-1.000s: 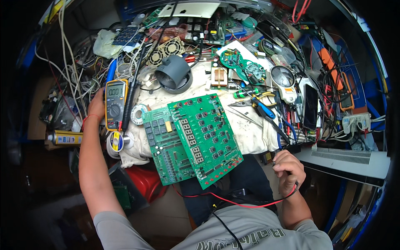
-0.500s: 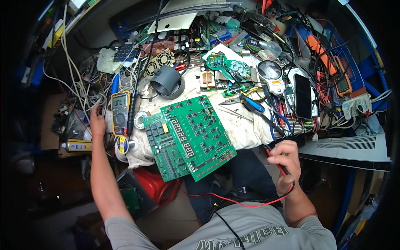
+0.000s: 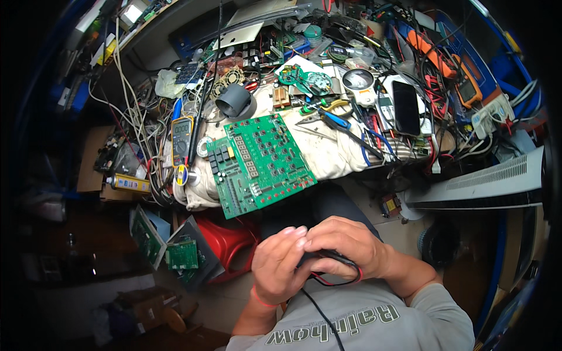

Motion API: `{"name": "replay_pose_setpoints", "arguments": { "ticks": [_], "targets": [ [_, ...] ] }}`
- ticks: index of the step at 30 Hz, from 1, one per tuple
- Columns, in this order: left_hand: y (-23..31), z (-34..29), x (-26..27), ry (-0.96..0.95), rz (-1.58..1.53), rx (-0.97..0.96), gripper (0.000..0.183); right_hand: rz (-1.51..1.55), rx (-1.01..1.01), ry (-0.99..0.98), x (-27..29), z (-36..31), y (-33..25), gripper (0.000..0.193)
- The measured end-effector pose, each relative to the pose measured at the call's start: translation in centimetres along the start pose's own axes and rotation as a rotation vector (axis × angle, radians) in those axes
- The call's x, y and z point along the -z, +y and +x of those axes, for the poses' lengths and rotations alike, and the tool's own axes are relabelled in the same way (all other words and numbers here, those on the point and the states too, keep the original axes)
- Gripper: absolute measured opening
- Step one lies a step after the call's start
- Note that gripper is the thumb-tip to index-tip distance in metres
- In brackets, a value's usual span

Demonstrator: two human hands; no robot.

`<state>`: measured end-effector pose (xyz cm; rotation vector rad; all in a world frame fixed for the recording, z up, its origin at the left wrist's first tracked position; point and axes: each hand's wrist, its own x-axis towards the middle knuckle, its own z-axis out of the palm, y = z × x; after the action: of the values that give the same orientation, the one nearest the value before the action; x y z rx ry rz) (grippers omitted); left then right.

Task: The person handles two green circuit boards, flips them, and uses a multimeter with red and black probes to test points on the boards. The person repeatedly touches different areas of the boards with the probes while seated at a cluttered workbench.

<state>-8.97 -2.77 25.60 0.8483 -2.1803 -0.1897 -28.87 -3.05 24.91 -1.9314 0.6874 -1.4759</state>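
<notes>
Thin, flexible red and black cables [image 3: 346, 261]: looped.
Right hand [image 3: 346, 243]: curled round them.
Left hand [image 3: 276, 264]: half-curled; any grip hidden.

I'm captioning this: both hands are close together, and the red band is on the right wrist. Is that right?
Not quite: the head view shows the red band on the left wrist. The left hand and right hand are indeed close together.

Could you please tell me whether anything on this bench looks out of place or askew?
Yes: the green button board lies slanted over a second green board, and their near edges seem to jut past the cream cloth, which looks precarious. I see no spill; fine damage is too small to tell.
</notes>
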Motion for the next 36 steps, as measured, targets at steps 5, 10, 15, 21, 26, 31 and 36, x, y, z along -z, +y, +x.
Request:
{"name": "replay_pose_setpoints", "arguments": {
  "ticks": [5, 10, 15, 21, 26, 31, 36],
  "targets": [
    [1.6, -0.3, 0.3, -0.076, -0.053, -0.075, 0.035, -0.238, -0.003, -0.048, 0.5, -2.2, -3.2, 0.044],
    [0.8, 0.7, 2.8, -0.092, 0.202, -0.226, 0.022, -0.524, 0.115, -0.110, 1.3, -3.0, -3.8, 0.047],
    [-1.3, 1.8, 5.3, 0.492, -0.089, 0.023, 0.020, -0.492, 0.034, 0.170, 4.2, -1.8, -1.7, 0.035],
    [-7.6, 7.0, 6.6, 0.679, -0.806, 0.400, 0.043, -0.086, -0.546, 0.412, 7.8, -0.5, 1.6, 0.085],
    [-13.9, 12.0, 0.9, 0.107, -0.488, 0.593, 0.041, 0.412, -0.667, 0.524, 4.6, 2.6, 9.7, 0.076],
    [-18.1, 15.0, -4.3, -0.221, -0.365, 0.620, 0.039, 0.434, -0.704, 0.604, 1.2, 4.0, 15.8, 0.031],
    [-20.0, 15.7, -7.0, -0.314, -0.381, 0.626, 0.027, 0.168, -0.751, 0.536, -0.3, 5.0, 19.4, 0.024]
  ]
}}
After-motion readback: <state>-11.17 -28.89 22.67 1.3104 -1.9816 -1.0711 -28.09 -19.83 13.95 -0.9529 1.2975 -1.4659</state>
